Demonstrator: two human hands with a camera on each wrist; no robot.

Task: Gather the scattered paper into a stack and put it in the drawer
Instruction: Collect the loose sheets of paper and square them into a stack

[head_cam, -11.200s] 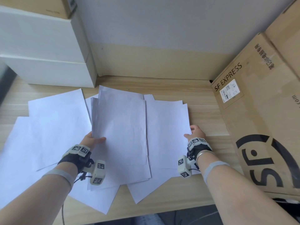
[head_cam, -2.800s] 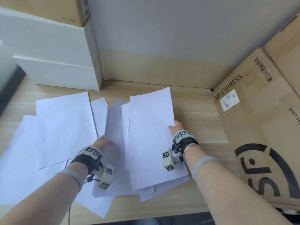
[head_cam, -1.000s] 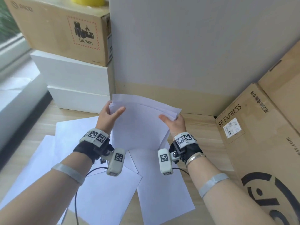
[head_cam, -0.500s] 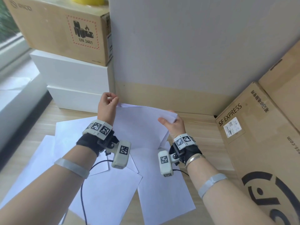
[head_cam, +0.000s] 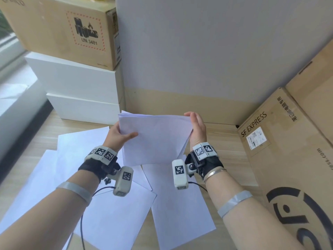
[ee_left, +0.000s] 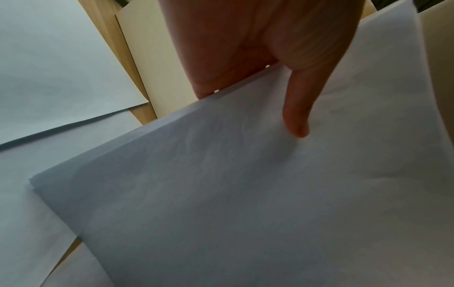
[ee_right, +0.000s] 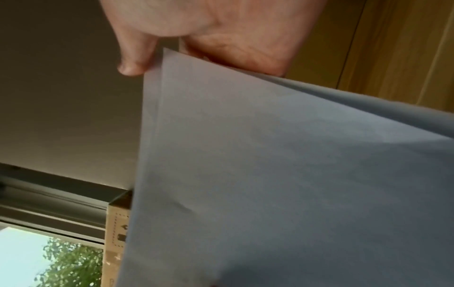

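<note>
Two hands hold a stack of white paper (head_cam: pixel 153 139) in the air above a wooden table (head_cam: pixel 223 141) strewn with more sheets.

The left hand (head_cam: pixel 117 137) grips the stack's left edge, thumb (ee_left: pixel 296 108) lying across the top sheet and fingers hidden beneath. The right hand (head_cam: pixel 197 129) clasps the right edge, fingers curled over the far corner and thumb (ee_right: pixel 132 58) at the paper's edge. The stack sags slightly between the hands, over the middle of the table towards its back edge. Loose sheets (head_cam: pixel 180 204) lie flat on the table below, spreading to the left and front edges. At the back left corner stand white drawers (head_cam: pixel 81 98), closed, with a cardboard box (head_cam: pixel 59 27) on top. A larger SF Express box (head_cam: pixel 288 159) leans along the right edge.
</note>
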